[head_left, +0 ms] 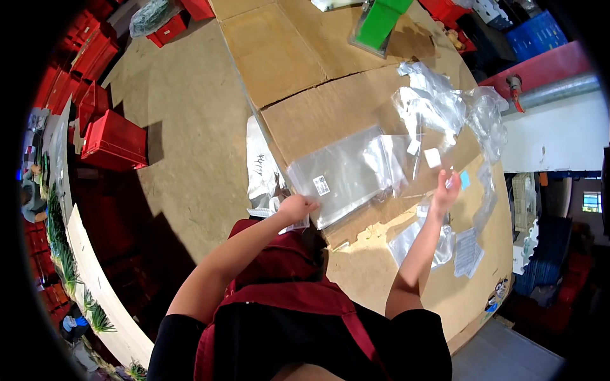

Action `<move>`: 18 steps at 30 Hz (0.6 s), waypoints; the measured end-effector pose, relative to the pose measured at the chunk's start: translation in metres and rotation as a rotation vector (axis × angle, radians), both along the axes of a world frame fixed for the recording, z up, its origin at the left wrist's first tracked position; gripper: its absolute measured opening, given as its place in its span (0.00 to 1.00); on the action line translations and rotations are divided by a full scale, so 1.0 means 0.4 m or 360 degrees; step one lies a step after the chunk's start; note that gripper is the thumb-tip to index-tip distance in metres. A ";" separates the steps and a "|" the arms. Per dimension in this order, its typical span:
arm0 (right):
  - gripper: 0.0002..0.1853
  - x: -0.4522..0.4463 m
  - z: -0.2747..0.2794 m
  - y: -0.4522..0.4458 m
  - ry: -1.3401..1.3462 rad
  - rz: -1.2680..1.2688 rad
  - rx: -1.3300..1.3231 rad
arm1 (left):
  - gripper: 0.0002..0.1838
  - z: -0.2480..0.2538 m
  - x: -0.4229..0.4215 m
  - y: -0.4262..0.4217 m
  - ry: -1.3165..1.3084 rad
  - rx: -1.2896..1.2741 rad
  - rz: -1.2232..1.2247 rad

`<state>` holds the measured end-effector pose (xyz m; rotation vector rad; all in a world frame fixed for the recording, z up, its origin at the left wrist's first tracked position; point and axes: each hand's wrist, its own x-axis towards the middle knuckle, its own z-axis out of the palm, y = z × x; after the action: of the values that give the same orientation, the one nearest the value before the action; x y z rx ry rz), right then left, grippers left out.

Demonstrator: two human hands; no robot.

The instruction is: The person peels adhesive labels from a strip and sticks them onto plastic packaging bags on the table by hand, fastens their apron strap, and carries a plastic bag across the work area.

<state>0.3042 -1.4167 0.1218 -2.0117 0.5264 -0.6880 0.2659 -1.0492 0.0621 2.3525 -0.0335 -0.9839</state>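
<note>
A stack of clear plastic bags lies flat on the cardboard-covered table, with a small printed white label stuck on the top one. At the stack's near left corner is my left hand, its fingers closed together; what they pinch, if anything, is too small to name. A white label strip shows beside and below that hand, at the table edge. Right of the bags, my right hand is raised with its fingers curled together. Something small may be between them, but I cannot make it out.
Crumpled clear plastic lies along the table's right side. A green object stands at the far end. Printed sheets lie near right. Red crates stand on the floor at left, and a red-handled valve juts in at right.
</note>
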 end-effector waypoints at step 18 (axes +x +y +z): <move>0.10 -0.149 -0.020 0.552 0.0850 0.1523 0.0625 | 0.06 0.113 -0.026 0.100 -0.0098 -0.1281 0.0114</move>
<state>0.2448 -1.1958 0.1137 -1.7666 -0.0537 0.5069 0.2554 -1.0090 0.1072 1.6250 -0.3078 -0.6828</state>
